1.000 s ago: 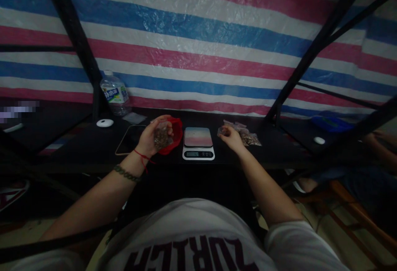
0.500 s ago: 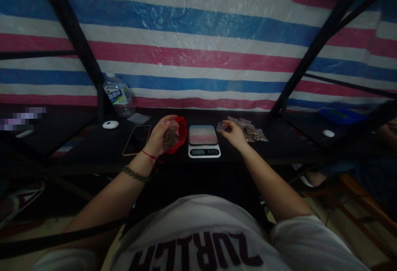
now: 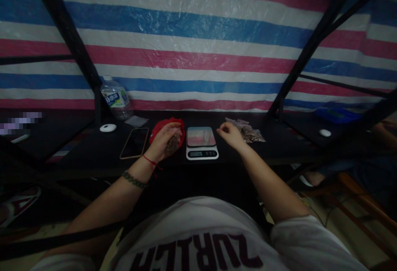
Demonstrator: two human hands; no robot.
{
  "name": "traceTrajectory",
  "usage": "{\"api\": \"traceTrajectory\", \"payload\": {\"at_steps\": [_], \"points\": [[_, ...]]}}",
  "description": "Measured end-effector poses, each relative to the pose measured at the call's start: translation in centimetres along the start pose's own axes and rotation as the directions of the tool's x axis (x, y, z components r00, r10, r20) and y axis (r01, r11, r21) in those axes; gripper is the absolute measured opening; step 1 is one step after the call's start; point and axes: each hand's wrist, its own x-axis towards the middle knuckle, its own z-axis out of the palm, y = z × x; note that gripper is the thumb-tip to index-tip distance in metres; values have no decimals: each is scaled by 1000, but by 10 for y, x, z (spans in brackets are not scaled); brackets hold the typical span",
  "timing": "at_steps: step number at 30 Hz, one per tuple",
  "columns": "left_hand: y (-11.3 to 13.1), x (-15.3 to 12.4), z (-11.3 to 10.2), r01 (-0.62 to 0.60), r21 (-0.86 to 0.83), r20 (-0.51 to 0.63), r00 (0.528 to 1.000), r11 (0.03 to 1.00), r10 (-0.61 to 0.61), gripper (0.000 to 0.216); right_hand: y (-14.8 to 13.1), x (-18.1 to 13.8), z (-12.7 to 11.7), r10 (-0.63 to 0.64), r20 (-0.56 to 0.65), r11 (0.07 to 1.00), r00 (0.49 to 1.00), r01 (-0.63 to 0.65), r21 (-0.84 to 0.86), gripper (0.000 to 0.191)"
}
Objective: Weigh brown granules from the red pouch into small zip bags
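My left hand [image 3: 166,138] is closed around a small clear plastic bag of brown, grainy pieces [image 3: 172,145]. It hangs in front of a red container [image 3: 159,128], partly covering it. To the right stands a white digital kitchen scale [image 3: 202,154] with a lit display. A faint see-through cup [image 3: 206,137] rests on the scale's plate. My right hand [image 3: 228,133] is just right of the scale, fingers curled in with thumb and forefinger together and nothing visible in them. Several filled clear bags [image 3: 252,133] lie in a pile beyond that hand.
A phone [image 3: 134,143], a white oval object [image 3: 108,128], a flat clear bag [image 3: 137,121] and a plastic bottle [image 3: 115,98] are on the left. At right lie a blue tray [image 3: 336,116] and another white object [image 3: 325,133]. Dark frame posts [image 3: 297,70] slant up both sides.
The clear cup has left my right hand and now rests on the scale. My left hand still holds its bag, slightly lower, and more of the red container shows.
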Motion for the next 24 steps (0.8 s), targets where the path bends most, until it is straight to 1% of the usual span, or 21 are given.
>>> {"api": "traceTrajectory", "payload": {"at_steps": [1, 2, 3, 4, 5, 6, 7, 8, 10, 12, 15, 17, 19, 21, 24], "points": [[0, -1, 1, 10, -1, 7, 1000, 1000, -10, 39, 1, -1, -5, 58, 87, 998, 995, -55, -34, 29], [1, -3, 3, 16, -2, 13, 1000, 1000, -16, 39, 2, -3, -9, 98, 204, 994, 974, -86, -68, 33], [2, -5, 5, 22, -2, 16, 1000, 1000, -22, 40, 3, -5, -11, 119, 328, 991, 937, -91, -99, 36], [3, -7, 8, 35, 1, 16, 999, 999, -35, 41, 3, -7, -10, 124, 439, 989, 890, -75, -125, 39], [4, -9, 12, 56, 7, 12, 998, 998, -56, 42, 3, -9, -9, 119, 527, 988, 842, -48, -146, 41], [4, -10, 15, 82, 16, 2, 997, 996, -82, 42, 3, -11, -7, 112, 587, 987, 801, -19, -163, 44], [3, -12, 19, 113, 28, -12, 994, 993, -113, 42, 2, -12, -4, 108, 623, 984, 775, 8, -180, 47], [1, -14, 23, 143, 45, -32, 989, 989, -142, 41, 1, -12, -2, 105, 642, 980, 760, 30, -196, 50], [-5, -16, 28, 189, 83, -79, 980, 979, -182, 37, 0, -13, 0, 120, 647, 974, 753, 37, -222, 51], [-14, -17, 31, 230, 107, -104, 970, 967, -219, 34, 0, -13, 0, 170, 659, 973, 733, -21, -228, 48], [-25, -17, 32, 295, 92, -96, 953, 951, -287, 34, 0, -13, -1, 253, 698, 967, 670, -150, -206, 43], [-28, -16, 32, 320, 59, -97, 945, 946, -313, 34, 1, -14, -1, 262, 721, 965, 641, -186, -185, 42], [-28, -16, 32, 326, 10, -110, 940, 945, -323, 35, 3, -14, 0, 245, 740, 969, 627, -189, -161, 43], [-27, -16, 33, 324, -28, -126, 937, 946, -324, 36, 5, -13, 1, 227, 749, 972, 622, -192, -135, 42], [-26, -17, 34, 311, -24, -135, 941, 950, -311, 36, 8, -12, 2, 233, 748, 969, 621, -210, -128, 41]]}}
